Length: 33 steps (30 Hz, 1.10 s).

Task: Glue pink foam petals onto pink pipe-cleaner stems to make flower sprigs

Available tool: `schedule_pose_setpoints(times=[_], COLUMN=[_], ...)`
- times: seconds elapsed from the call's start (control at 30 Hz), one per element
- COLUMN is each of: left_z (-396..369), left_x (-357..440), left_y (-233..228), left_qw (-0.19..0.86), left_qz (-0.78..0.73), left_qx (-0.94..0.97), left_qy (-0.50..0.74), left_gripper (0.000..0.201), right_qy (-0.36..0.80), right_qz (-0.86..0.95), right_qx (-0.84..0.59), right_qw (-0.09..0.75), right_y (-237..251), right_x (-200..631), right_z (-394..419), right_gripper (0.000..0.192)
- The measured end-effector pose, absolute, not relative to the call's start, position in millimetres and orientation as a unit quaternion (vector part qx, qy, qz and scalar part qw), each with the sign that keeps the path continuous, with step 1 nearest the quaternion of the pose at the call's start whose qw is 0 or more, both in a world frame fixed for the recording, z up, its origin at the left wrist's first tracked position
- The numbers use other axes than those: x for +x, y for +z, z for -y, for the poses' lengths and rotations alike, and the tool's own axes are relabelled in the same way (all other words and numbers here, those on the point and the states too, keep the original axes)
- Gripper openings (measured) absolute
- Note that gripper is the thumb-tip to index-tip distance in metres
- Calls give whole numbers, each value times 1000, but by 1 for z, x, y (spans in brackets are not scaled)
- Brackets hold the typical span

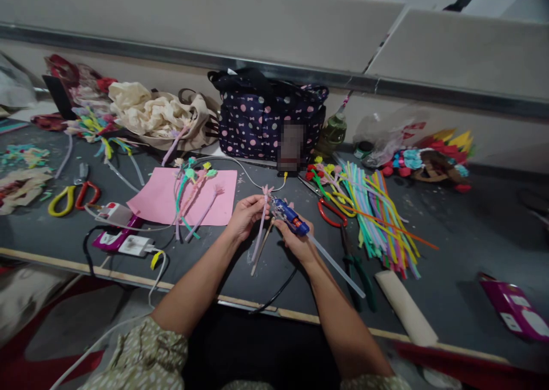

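Between its fingers my left hand pinches a pipe-cleaner flower, with a pink head on top and a pale lilac stem hanging down. Closed around a blue glue gun is my right hand; a long clear glue stick juts from the gun's back end. The gun's nozzle points at the flower, close to its head; whether they touch I cannot tell. A thin wooden stick slants down below the right fingers. Left of my hands, finished-looking pipe-cleaner flowers lie on a pink sheet.
Bundled pipe cleaners, red-handled pliers and green-handled pliers lie to the right. A dotted bag stands behind. Scissors and a purple power strip with cables are at left. Another purple power strip lies far right.
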<state>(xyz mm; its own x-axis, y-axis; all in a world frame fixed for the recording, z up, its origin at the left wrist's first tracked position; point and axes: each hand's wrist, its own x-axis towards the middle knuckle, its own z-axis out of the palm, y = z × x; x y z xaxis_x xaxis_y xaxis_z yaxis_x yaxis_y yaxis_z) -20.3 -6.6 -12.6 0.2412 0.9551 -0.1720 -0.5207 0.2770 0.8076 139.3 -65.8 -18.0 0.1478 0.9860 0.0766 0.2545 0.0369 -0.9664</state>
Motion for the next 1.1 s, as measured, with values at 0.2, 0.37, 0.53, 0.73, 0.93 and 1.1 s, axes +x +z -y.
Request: schedule_pose_setpoints(times=[0.2, 0.37, 0.53, 0.73, 0.93, 1.1], left_z=[7, 6, 7, 8, 9, 10], left_x=[-21, -21, -20, -19, -18, -18], left_y=[-12, -13, -12, -11, -9, -8], left_qw=[721, 719, 702, 690, 667, 642], left_qz=[-349, -346, -363, -373, -373, -390], left_qx=[310, 312, 317, 323, 348, 366], left_qy=[512, 516, 524, 529, 543, 549], left_gripper=[33, 32, 34, 36, 31, 29], right_qy=[368, 367, 365, 373, 365, 369], right_qz=[546, 557, 558, 557, 573, 581], right_qx=[-581, -584, -585, -583, -581, -577], right_qw=[478, 463, 462, 459, 448, 441], right_y=[-17, -16, -14, -14, -13, -14], right_x=[138, 139, 139, 139, 140, 142], right_z=[66, 67, 67, 67, 66, 65], right_gripper=[37, 37, 35, 31, 33, 32])
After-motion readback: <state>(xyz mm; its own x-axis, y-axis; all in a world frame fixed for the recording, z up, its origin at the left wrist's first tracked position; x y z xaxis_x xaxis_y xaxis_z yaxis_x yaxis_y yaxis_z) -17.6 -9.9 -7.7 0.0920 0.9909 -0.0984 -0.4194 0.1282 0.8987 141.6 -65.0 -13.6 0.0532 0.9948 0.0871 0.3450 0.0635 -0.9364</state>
